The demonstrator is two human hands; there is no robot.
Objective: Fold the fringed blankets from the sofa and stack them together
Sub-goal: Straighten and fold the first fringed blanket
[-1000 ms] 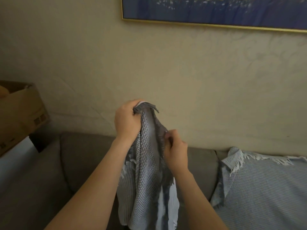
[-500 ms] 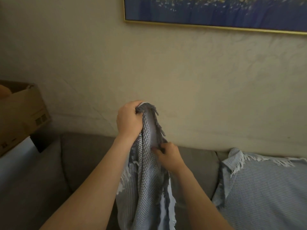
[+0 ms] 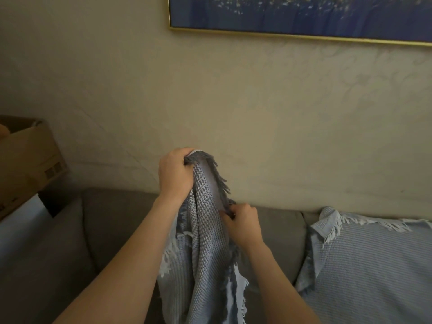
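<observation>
We grip the blanket (image 3: 203,242) by its top corner in the left hand (image 3: 176,174); the right hand (image 3: 244,226) pinches its fringe just below. It hangs beneath both hands — long axis vertical.

Grips the blanket (image 3: 203,242) top in a raised left hand (image 3: 176,174) with fingers (image 3: 184,153) curled tight, pinches its fringed edge lower down in the right hand (image 3: 243,224), both bare forearms reaching up and forward, close together.

2 bare forearms (image 3: 121,272), bare hands (image 3: 175,174)
</observation>
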